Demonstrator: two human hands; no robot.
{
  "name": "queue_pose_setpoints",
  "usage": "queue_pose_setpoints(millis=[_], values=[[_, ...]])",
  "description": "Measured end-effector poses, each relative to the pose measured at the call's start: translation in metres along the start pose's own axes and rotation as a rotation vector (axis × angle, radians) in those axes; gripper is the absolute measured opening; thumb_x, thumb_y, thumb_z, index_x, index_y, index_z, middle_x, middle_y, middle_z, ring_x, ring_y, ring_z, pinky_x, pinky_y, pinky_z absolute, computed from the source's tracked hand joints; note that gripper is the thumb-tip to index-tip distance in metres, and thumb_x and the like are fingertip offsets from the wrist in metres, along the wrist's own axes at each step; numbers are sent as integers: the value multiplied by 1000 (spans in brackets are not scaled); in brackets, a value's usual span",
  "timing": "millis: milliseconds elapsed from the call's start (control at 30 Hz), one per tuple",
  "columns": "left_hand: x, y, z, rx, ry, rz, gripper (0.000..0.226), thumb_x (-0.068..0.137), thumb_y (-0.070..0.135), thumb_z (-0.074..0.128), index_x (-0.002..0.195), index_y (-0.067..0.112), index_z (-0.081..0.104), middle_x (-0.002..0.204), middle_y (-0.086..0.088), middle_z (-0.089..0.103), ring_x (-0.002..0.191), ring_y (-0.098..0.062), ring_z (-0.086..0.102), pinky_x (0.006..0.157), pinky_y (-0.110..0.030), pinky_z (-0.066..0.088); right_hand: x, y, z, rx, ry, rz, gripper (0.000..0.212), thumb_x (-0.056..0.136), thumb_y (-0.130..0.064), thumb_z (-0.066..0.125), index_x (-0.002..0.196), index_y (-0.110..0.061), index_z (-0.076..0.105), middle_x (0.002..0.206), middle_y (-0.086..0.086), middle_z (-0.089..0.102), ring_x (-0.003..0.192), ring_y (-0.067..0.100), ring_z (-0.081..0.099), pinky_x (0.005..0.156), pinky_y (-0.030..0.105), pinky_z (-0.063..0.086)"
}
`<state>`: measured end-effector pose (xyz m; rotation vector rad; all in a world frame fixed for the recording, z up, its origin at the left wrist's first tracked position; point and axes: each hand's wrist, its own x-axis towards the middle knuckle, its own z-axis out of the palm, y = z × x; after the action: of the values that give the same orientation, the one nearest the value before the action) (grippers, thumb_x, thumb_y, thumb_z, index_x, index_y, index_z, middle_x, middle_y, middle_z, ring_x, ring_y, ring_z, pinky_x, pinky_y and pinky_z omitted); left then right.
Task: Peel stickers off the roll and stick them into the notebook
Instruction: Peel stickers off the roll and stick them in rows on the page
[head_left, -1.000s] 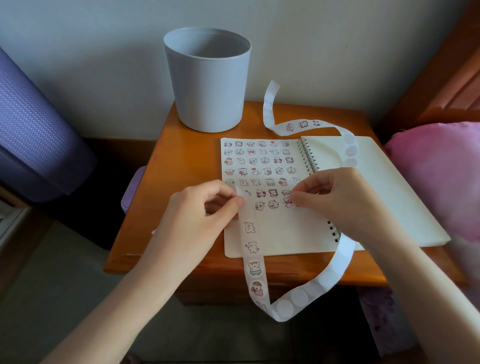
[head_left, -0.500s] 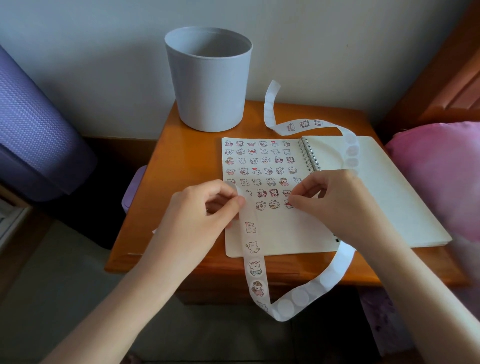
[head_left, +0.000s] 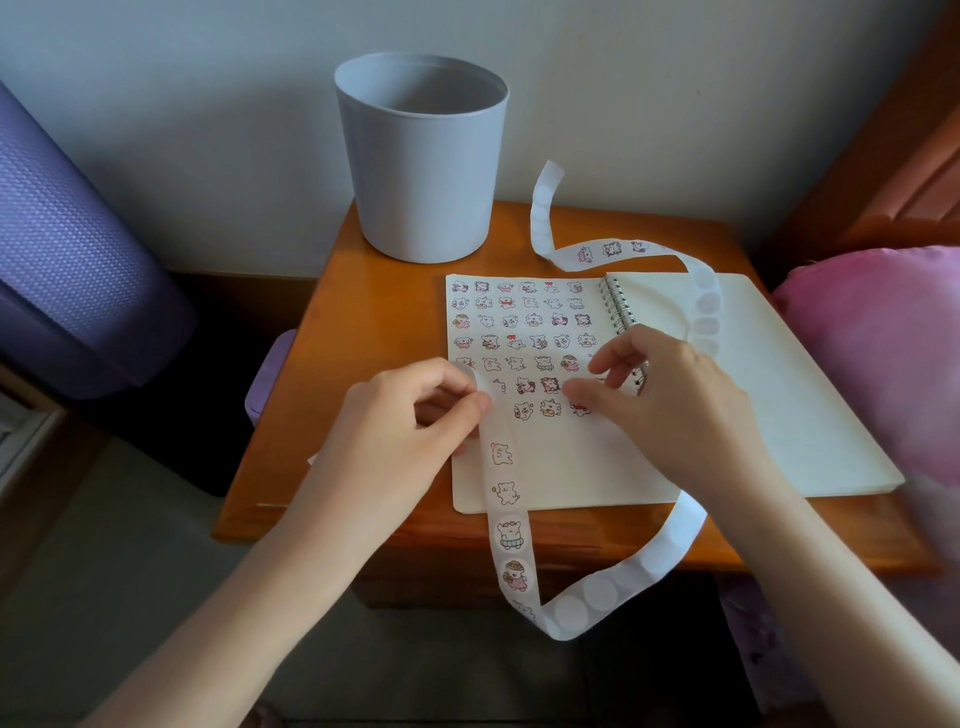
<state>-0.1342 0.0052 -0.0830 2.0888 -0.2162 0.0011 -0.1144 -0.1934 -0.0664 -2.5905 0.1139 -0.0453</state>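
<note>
While beneath notebook (head_left: 571, 467), nightstand (head_left: 374, 332) against wall (head_left: 208, 130).

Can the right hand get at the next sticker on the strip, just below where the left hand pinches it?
Probably yes. That sticker lies uncovered on the strip over the notebook page, and the right hand is close beside it with only bare page between.

Legible text, numbers, brands, signs: none.
Sticker strip (head_left: 511, 535), lower centre of the frame: small cartoon animal drawings only, with no lettering to make out.
Notebook (head_left: 561, 467), centre: left page carries rows of similar picture stickers, too small to show any writing; right page is plain.
Grey bin (head_left: 421, 171), upper centre: plain wall, unmarked.
</note>
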Motion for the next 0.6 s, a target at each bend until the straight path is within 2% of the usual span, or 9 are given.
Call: queue_pose_setpoints(millis=[133,233,300,367,433,500,600], values=[[0,0,1,22,0,6,1,85,30,62,84,30,61,91,27,61,78,2,65,62,-5,50,0,0,0,-69,5,-14,12,87,-41,62,94,-33,56,92,-15,59,69,-1,47,53,20,30],[1,0,1,25,8,16,4,85,29,62,83,31,60,88,29,59,81,8,63,60,-3,49,-2,3,-2,-51,1,7,6,90,-31,61,93,-33,56,94,-15,59,68,-3,45,54,18,27],[1,-1,1,27,9,21,5,85,29,62,82,32,60,88,30,59,81,10,62,60,-3,48,-2,1,-2,-36,11,13,15,85,-42,64,92,-33,54,92,-16,58,69,-3,46,53,19,29],[1,-1,1,30,10,19,3,85,30,62,83,31,60,88,30,59,78,6,64,60,-3,49,-3,-3,1,-68,25,19,36,76,-62,62,94,-32,52,90,-17,56,69,2,49,52,21,33],[1,-1,1,26,10,20,5,85,30,62,82,32,59,87,29,59,77,4,65,61,-4,50,-4,-8,5,-156,48,19,50,70,-73,57,96,-30,50,95,-18,52,72,6,50,52,21,36],[1,0,1,19,8,27,10,86,30,62,79,35,58,86,28,60,79,7,64,61,-5,50,-6,-10,9,-225,64,9,54,70,-76,54,97,-29,48,98,-17,48,76,7,50,52,22,33],[1,0,1,23,4,34,13,86,30,62,77,38,56,85,30,59,80,11,62,59,-4,49,-6,-10,9,-236,69,-2,48,74,-72,55,96,-30,47,98,-15,51,78,10,51,57,26,33]])
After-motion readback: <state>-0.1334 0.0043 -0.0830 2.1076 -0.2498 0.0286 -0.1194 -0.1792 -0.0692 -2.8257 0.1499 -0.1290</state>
